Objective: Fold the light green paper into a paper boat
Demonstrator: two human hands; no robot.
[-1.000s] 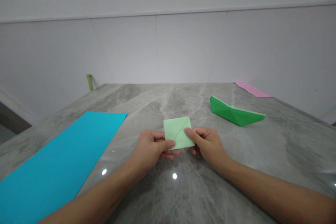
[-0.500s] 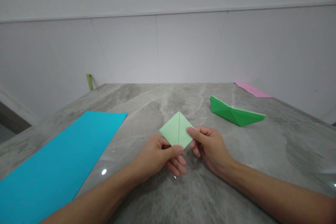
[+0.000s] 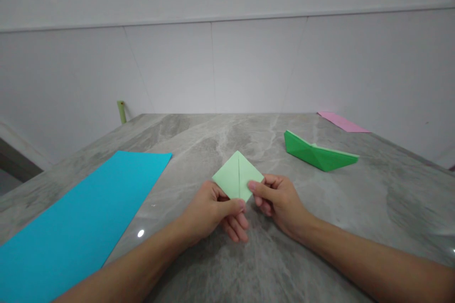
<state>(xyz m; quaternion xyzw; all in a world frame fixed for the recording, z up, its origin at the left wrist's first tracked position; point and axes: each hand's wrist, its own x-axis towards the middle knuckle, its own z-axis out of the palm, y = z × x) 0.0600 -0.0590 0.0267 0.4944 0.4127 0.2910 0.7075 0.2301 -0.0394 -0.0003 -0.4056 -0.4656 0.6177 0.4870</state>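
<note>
A light green folded paper, diamond-shaped with a line down its middle, is held up over the table between both hands. My left hand pinches its bottom corner, thumb on the near face and the other fingers partly behind or below. At its right corner my right hand grips the paper with the thumb on the face and fingers behind. To the right of my right hand, a darker green folded paper boat rests on the table.
On the left of the grey marbled table lies a large blue sheet of paper. A pink sheet lies at the far right edge. A green strip-like object stands past the far left edge, near the white wall.
The light green paper and both hands have shifted slightly to the left. My right thumb sits a little lower. Both hands keep their hold.
</note>
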